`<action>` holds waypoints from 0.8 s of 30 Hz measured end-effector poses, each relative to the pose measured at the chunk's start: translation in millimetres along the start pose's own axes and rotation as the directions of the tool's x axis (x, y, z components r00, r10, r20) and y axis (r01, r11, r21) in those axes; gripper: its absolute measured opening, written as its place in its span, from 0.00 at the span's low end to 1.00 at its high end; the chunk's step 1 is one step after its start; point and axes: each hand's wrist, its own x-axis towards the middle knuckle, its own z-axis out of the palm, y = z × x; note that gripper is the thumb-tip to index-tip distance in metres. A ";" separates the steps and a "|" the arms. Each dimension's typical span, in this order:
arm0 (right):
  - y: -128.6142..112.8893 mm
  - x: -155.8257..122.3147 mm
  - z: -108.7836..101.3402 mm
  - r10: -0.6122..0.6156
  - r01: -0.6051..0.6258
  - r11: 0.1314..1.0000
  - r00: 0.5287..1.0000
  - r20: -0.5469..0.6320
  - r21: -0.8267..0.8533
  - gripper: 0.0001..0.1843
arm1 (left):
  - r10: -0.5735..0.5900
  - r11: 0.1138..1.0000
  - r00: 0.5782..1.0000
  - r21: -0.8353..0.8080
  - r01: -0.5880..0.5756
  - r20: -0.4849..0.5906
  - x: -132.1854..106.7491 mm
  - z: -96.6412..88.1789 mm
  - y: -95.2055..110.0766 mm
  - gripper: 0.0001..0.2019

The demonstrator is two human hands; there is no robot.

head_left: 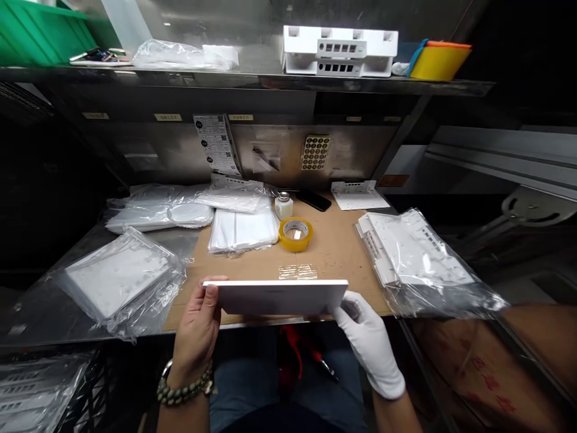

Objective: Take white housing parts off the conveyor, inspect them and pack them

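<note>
A flat white plastic panel (274,297) is held up at the front edge of the bench, its narrow top edge toward me. My left hand (201,322), bare with a beaded bracelet, grips its left end with the thumb on the near face. At the right end, my right hand (367,337) in a white glove pinches the corner. Beyond the panel, a roll of yellow tape (296,234) lies on the cardboard sheet (333,258). A small white bottle (283,206) with a metal cap stands behind the tape.
Bagged white panels lie at left (119,273) and right (419,249). A stack of clear bags (243,228) sits mid-bench, near a black phone (314,200). White housings (340,51) and a yellow container (439,61) stand on the shelf above. A red-handled tool (311,349) is below the bench edge.
</note>
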 end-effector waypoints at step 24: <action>4.1 19.7 6.3 -0.107 0.098 0.990 0.990 -0.089 -0.099 0.16 | 0.244 0.871 0.872 0.299 -0.389 0.425 -12.1 -7.3 18.3 0.14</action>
